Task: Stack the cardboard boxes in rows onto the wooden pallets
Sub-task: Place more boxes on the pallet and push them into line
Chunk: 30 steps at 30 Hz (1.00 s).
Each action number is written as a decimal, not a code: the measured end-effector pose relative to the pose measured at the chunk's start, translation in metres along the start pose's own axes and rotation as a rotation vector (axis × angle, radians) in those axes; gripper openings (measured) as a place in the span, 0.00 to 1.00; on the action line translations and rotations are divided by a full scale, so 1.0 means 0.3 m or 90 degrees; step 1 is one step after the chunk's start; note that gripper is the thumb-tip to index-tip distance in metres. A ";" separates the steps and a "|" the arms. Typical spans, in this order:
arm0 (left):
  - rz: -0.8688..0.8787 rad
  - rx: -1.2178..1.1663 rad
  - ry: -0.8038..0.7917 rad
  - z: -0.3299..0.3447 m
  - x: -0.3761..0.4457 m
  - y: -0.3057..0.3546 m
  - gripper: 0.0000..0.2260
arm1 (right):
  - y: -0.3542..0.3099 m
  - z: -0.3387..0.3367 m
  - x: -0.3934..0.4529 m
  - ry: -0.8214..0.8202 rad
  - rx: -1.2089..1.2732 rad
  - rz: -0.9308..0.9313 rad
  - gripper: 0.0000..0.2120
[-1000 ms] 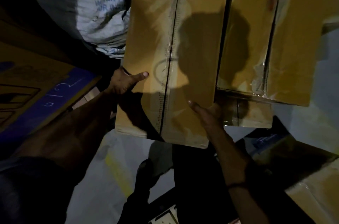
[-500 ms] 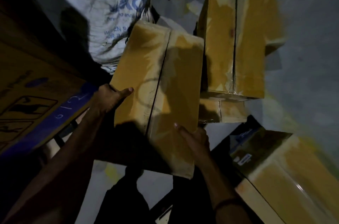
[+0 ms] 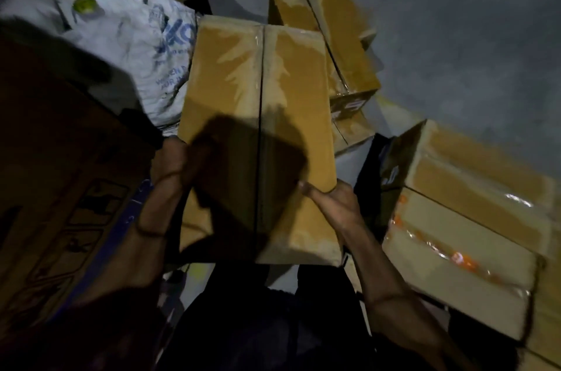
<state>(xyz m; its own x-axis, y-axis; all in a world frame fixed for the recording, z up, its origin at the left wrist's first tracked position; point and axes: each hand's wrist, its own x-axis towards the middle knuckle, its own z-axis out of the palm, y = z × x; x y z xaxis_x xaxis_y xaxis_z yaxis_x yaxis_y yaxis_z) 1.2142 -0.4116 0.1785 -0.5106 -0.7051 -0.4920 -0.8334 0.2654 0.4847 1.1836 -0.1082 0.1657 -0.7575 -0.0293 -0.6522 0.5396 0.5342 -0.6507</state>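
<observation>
I hold a long taped cardboard box [image 3: 258,91] in front of me, lifted off the floor, its top seam running away from me. My left hand [image 3: 177,161] grips its left edge, thumb on top. My right hand [image 3: 334,203] holds the right side near the close corner, fingers under the edge. Behind the held box, two more cardboard boxes [image 3: 337,36] are stacked on the floor. To my right lies another stack of taped boxes [image 3: 467,219]. No pallet is clearly visible.
A white printed sack [image 3: 133,46] lies at the back left with a small green thing on it. A large dark printed carton [image 3: 60,188] fills the left side. Grey floor [image 3: 455,36] stretches to the back right. My legs are below the box.
The box has come closer to me and higher in view. My view has turned, so the stack on the right shows more. Both hands keep their hold.
</observation>
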 end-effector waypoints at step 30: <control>0.464 0.062 -0.344 0.269 -1.021 -0.071 0.39 | 0.862 -0.120 -1.173 0.476 0.336 0.117 0.36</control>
<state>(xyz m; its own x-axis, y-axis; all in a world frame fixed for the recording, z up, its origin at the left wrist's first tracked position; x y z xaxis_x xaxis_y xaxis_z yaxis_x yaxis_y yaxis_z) 1.3713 -0.1480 0.2606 -0.9267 0.0563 -0.3715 -0.2673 0.5962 0.7571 1.5765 0.0708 0.2409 -0.5849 0.6666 -0.4620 0.6322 0.0179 -0.7746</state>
